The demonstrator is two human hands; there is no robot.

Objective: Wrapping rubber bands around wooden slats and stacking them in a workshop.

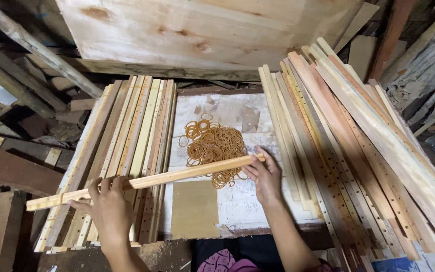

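My left hand (107, 205) and right hand (265, 177) both clench one wooden slat (177, 176), held across above the heap of rubber bands (214, 146); perforated slat stacks (127, 146) lie beneath.

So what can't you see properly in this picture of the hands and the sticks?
All in the head view:
- Left hand: palm hidden; only its back shows, fingers curled over the wooden strip.
- Right hand: its fingertips at the strip's end are partly hidden by the strip.
- Rubber bands: too tangled to count, and the strip crosses the pile.
- Right stack of slats: cut off by the bottom and right edges.
- Big board: cut off by the top edge.
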